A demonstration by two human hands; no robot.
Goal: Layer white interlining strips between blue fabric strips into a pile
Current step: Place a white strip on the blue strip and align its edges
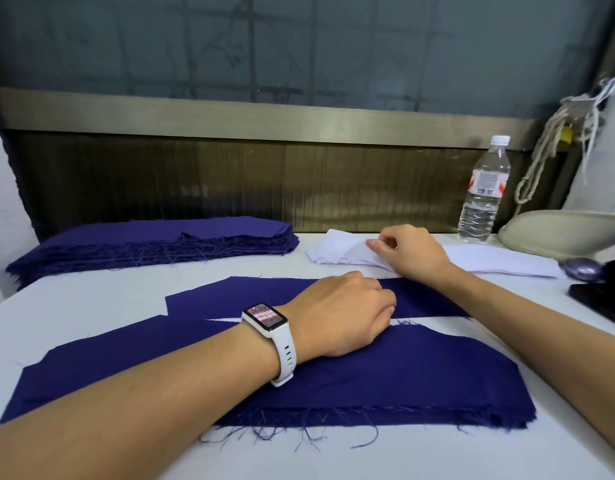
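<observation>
Far left, at the back of the white bench: a thick stack of blue fabric strips with frayed threads along its front edge. Centre foreground: a blue pile lying flat, its near edge frayed; just behind it lies another blue strip, with a thin wedge of bench showing between the two. The left hand, with a white wristwatch on its wrist, rests knuckles-up across that gap and touches the blue cloth. Its fingers are curled under and hidden, so whether they grip anything cannot be told. Right of centre, farther back: the right hand lies on the white interlining strips, thumb and forefinger curled and pinching the top layer near the stack's left end. The white strips extend rightward beyond the wrist. Behind them stands an upright, capped water bottle. Far right: a pale rounded object, a small purple object, a black object at the frame edge, and cord hanging above.
</observation>
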